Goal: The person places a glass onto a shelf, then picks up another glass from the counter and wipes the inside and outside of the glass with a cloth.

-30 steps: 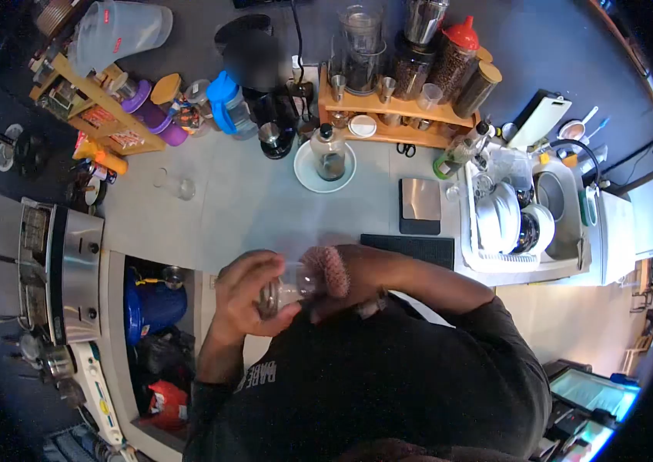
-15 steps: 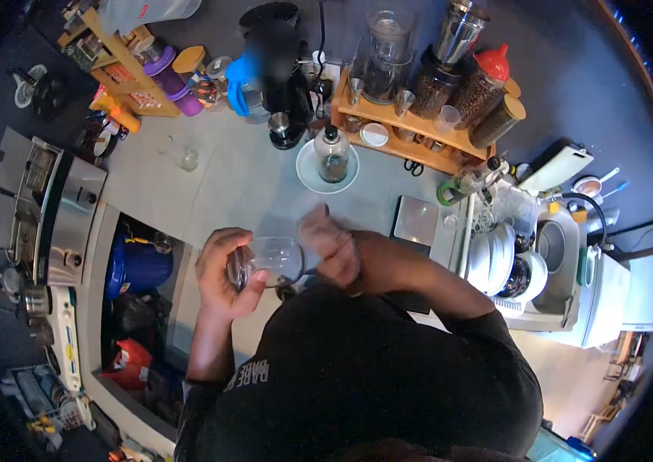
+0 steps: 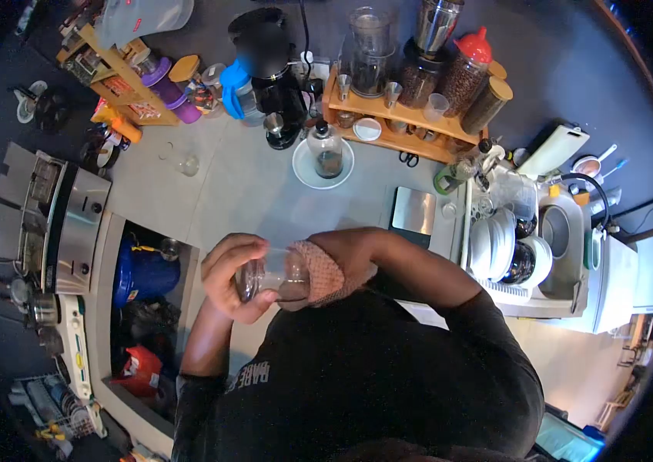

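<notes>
A clear glass vessel (image 3: pixel 280 276) lies sideways in front of my chest, over the counter's front edge. My left hand (image 3: pixel 236 279) is wrapped round its left end, thumb below and fingers above. At its right end a pinkish-brown knitted cloth (image 3: pixel 325 273) covers the rim. My right hand (image 3: pixel 353 262) holds that cloth against the glass; its fingertips are hidden behind the cloth. Beyond the hands, a pump-less clear bottle (image 3: pixel 326 154) with a dark cap stands in a white bowl (image 3: pixel 302 171).
A glass piece (image 3: pixel 188 164) lies on the counter (image 3: pixel 242 200) at the left. A scale (image 3: pixel 413 211) is right of centre. Further right are a dish rack (image 3: pixel 505 291) with plates and a sink (image 3: pixel 565 266). A wooden shelf (image 3: pixel 419 119) with jars stands at the back.
The cloth in my right hand, apart from the glass half a second ago, is now against its right end. My left hand keeps its hold. The camera view has shifted slightly.
</notes>
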Motion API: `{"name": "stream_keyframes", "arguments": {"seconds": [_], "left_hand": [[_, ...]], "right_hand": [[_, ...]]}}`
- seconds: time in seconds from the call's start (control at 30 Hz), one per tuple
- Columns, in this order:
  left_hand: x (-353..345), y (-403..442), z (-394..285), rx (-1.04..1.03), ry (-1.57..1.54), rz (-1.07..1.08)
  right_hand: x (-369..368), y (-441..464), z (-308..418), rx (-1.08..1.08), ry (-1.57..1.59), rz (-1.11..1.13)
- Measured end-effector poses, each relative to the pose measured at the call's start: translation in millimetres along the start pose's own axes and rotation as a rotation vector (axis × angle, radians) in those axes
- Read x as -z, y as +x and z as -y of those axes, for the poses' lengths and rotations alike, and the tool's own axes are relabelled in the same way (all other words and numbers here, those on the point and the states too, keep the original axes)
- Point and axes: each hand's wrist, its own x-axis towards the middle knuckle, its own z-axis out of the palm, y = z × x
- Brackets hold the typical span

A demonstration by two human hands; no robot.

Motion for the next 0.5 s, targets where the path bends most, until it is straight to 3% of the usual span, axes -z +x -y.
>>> {"name": "stream_keyframes", "arguments": {"seconds": [0.03, 0.13, 0.23, 0.27, 0.37, 0.4, 0.5], "left_hand": [[1, -3, 2, -0.018, -0.041, 0.001], [-20, -28, 11, 0.392, -0.260, -0.254], [-15, -33, 19, 0.797, -0.539, -0.001], [-5, -30, 19, 0.847, -0.678, 0.245], [-6, -16, 16, 0.767, -0.417, 0.897], [-12, -3, 0, 0.503, -0.269, 0.905], [-9, 0, 6, 0.738, -0.394, 0.984]], "right_hand": [[0, -2, 16, -0.028, -0.016, -0.038], [-10, -12, 58, -0.246, -0.413, -0.251], [-22, -27, 52, -0.305, -0.791, -0.331], [-28, -29, 45, -0.305, -0.845, -0.296], [-44, -21, 61, -0.302, -1.032, -0.171], [-46, -20, 65, -0.274, -1.106, -0.141], [-32, -24, 61, -0.099, -1.008, -0.215]]}}
